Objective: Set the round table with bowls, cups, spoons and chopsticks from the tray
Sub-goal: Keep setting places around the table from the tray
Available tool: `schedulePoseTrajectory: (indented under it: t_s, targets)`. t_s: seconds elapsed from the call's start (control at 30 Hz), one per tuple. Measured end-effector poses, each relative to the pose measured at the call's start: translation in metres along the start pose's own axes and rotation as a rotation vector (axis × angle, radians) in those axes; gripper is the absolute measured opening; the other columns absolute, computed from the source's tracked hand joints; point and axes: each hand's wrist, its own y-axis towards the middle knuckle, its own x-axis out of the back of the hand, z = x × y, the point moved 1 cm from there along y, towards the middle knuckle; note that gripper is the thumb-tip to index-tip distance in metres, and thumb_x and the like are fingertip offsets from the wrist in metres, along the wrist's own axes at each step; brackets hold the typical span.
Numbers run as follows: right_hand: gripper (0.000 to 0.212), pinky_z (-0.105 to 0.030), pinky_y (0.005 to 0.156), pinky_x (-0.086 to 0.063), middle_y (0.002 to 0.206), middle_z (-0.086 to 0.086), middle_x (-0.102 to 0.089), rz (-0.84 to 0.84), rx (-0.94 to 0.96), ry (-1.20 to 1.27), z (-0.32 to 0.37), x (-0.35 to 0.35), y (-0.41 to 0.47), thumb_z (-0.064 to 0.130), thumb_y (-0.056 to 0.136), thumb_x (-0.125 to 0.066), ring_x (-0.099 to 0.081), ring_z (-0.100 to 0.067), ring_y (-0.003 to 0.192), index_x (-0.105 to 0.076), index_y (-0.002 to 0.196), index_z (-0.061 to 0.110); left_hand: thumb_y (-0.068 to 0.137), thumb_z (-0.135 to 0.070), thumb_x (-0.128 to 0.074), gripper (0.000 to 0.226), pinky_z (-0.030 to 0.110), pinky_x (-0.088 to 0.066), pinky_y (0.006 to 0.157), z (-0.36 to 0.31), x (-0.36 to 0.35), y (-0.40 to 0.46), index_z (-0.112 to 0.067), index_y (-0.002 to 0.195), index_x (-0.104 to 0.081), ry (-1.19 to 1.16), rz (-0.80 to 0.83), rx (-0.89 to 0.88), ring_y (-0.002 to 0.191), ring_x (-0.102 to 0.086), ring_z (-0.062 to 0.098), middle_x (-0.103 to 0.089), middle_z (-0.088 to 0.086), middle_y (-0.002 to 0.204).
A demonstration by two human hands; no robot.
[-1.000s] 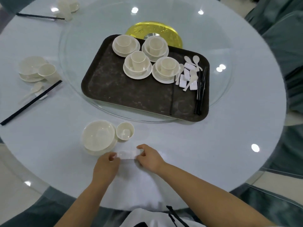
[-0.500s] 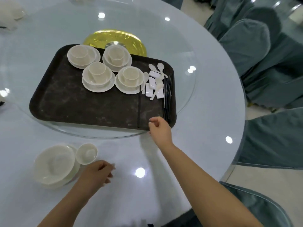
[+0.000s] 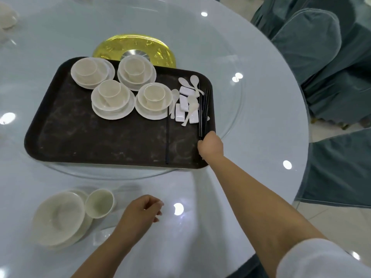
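Observation:
A dark brown tray (image 3: 80, 137) sits on the glass turntable and carries several cream bowl-and-cup sets (image 3: 112, 101), white spoons (image 3: 191, 105), white rests (image 3: 179, 113) and black chopsticks (image 3: 203, 109). My right hand (image 3: 210, 146) is at the tray's near right corner, fingers curled around the near ends of the chopsticks. A single black chopstick (image 3: 167, 137) lies apart on the tray. On the table near me stand a bowl on a plate (image 3: 58, 217) and a cup (image 3: 99, 203). My left hand (image 3: 138, 215) hovers beside the cup, fingers loosely curled, holding nothing.
The glass turntable (image 3: 230, 117) has a gold hub (image 3: 132, 47) behind the tray. Teal-covered chairs (image 3: 321, 57) crowd the table's right side. Another place setting (image 3: 6, 19) shows blurred at the far left edge.
My right hand has moved further right along the tray's near edge and closed on the chopstick ends. My left hand has stayed beside the cup. The view has shifted slightly.

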Motion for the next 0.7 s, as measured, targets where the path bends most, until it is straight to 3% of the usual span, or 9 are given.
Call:
schedulePoseTrajectory:
  t_s: [0.13,0.27,0.47,0.57,0.7]
  targets:
    - [0.011,-0.046,0.078,-0.056,0.099,-0.020,-0.063,0.032,-0.012,0.027,-0.003,0.003,0.002,0.018,0.099,-0.045,-0.065,-0.038,0.087,-0.046,0.097,0.007,0.093,-0.019,-0.060,0.014,0.026,-0.052,0.066,0.002,-0.001,0.002,-0.015,0.084,-0.070,0.024,0.016,0.015,0.065,-0.067,0.015,-0.072,0.003,0.077]
    - [0.012,-0.040,0.062,-0.057,0.091,-0.018,-0.059,0.052,-0.055,0.079,-0.005,0.006,-0.003,0.017,0.101,-0.040,-0.066,-0.039,0.082,-0.044,0.095,0.008,0.091,-0.020,-0.062,0.012,0.027,-0.053,0.068,0.008,-0.002,-0.002,-0.016,0.083,-0.070,0.036,0.005,0.012,0.064,-0.068,0.013,-0.072,0.002,0.081]
    - [0.017,-0.046,0.072,-0.059,0.096,-0.019,-0.062,0.012,-0.054,0.260,-0.009,0.008,-0.028,0.019,0.102,-0.035,-0.067,-0.037,0.079,-0.046,0.103,0.007,0.093,-0.020,-0.060,0.013,0.025,-0.053,0.065,0.016,0.003,-0.009,-0.014,0.086,-0.070,0.000,-0.010,0.019,0.066,-0.069,0.013,-0.072,0.002,0.084]
    - [0.015,-0.041,0.061,-0.060,0.091,-0.014,-0.063,0.051,0.025,0.405,-0.009,-0.002,-0.064,0.024,0.103,-0.039,-0.062,-0.026,0.066,-0.047,0.105,0.012,0.095,-0.017,-0.057,0.015,0.016,-0.050,0.060,0.013,0.008,-0.016,-0.014,0.089,-0.071,-0.090,-0.045,0.018,0.071,-0.069,0.013,-0.071,0.002,0.090]
    - [0.014,-0.026,0.050,-0.054,0.084,-0.011,-0.066,0.240,0.140,0.523,0.001,-0.028,-0.126,0.028,0.103,-0.043,-0.058,-0.015,0.056,-0.048,0.092,0.019,0.098,-0.023,-0.054,0.016,0.020,-0.053,0.074,0.008,0.014,-0.029,-0.023,0.097,-0.070,-0.196,-0.115,-0.027,0.082,-0.069,0.008,-0.069,-0.007,0.102]
